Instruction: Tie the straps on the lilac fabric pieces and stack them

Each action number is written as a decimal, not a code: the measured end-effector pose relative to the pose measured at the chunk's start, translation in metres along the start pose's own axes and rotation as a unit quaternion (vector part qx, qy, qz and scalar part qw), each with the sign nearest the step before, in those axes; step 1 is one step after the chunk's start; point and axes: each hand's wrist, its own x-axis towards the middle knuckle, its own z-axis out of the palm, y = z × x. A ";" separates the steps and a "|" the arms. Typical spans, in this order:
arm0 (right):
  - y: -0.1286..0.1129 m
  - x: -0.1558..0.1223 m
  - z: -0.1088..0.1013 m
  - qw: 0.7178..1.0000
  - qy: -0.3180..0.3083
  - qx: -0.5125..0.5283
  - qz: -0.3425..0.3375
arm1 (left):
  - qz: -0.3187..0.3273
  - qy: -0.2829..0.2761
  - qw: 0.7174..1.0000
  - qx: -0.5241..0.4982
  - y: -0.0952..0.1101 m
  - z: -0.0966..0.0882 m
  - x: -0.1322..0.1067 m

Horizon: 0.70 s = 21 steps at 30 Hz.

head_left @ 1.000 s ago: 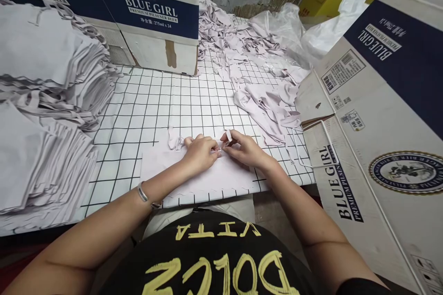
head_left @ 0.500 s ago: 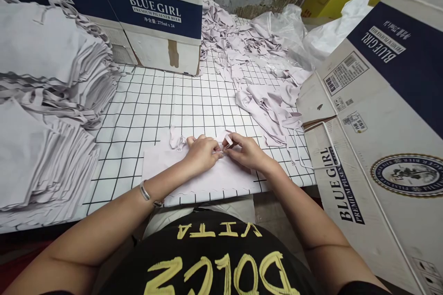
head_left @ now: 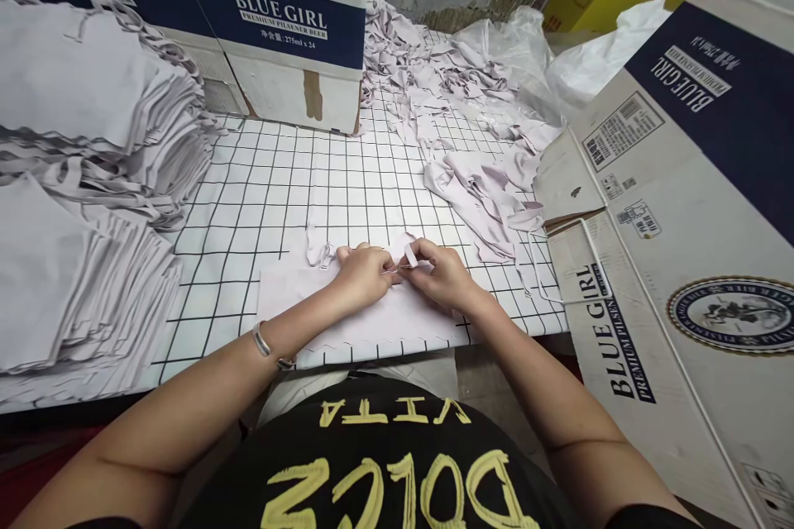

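Observation:
A pale lilac cloth bag (head_left: 372, 322) lies flat at the near edge of the checked table (head_left: 279, 190). My left hand (head_left: 363, 274) and my right hand (head_left: 437, 273) meet over its top edge, fingers pinched together on the bag's drawstring (head_left: 397, 267). A short loop of strap (head_left: 409, 246) sticks up beside my right fingers. Another strap end (head_left: 316, 252) curls on the table left of my left hand. A bracelet sits on my left wrist.
Tall stacks of the same folded cloth (head_left: 80, 207) fill the left side. Loose cloth pieces (head_left: 477, 190) and clear plastic (head_left: 514, 41) lie at the back right. Blue Girl beer cartons stand behind (head_left: 279, 16) and at the right (head_left: 682, 207).
Both hands stay pinched at the bag's top edge, with only small finger movements. The view has shifted slightly.

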 end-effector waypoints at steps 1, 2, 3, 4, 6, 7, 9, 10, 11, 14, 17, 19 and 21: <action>0.001 -0.001 0.002 1.000 0.013 0.013 0.006 | -0.007 0.000 1.000 -0.004 0.000 -0.001 0.000; 0.003 -0.002 0.004 0.999 0.028 0.035 0.016 | -0.011 -0.001 1.000 -0.007 0.000 -0.001 0.000; 0.005 -0.003 0.007 0.997 0.042 0.064 0.029 | -0.012 0.000 1.000 -0.008 0.000 -0.001 0.000; 0.007 -0.004 0.009 0.993 0.053 0.100 0.045 | -0.009 0.000 1.000 -0.008 0.000 -0.001 0.000; 0.010 -0.005 0.013 0.979 0.061 0.180 0.078 | 0.004 -0.001 1.000 -0.004 0.000 -0.001 0.001; 0.011 -0.005 0.015 0.970 0.058 0.216 0.091 | 0.012 0.000 1.000 -0.001 0.000 0.000 0.001; 0.012 -0.005 0.018 0.957 0.052 0.266 0.107 | 0.023 0.002 1.000 0.007 0.000 0.000 0.001; 0.012 -0.004 0.019 0.953 0.055 0.278 0.110 | 0.026 0.003 1.000 0.010 0.001 0.000 0.001; 0.012 -0.004 0.019 0.951 0.062 0.283 0.112 | 0.027 0.004 1.000 0.011 0.001 0.000 0.001; 0.014 -0.003 0.017 0.953 0.070 0.270 0.115 | 0.021 0.001 1.000 0.000 0.002 -0.002 0.000; 0.016 -0.001 0.013 0.955 0.048 0.263 0.126 | 0.006 -0.009 1.000 -0.027 0.002 -0.004 0.000; 0.018 0.000 0.011 0.951 0.034 0.279 0.131 | -0.003 -0.009 0.999 -0.038 0.002 -0.006 -0.001; 0.018 0.000 0.011 0.945 0.027 0.297 0.131 | -0.011 -0.004 0.999 -0.041 0.002 -0.008 -0.001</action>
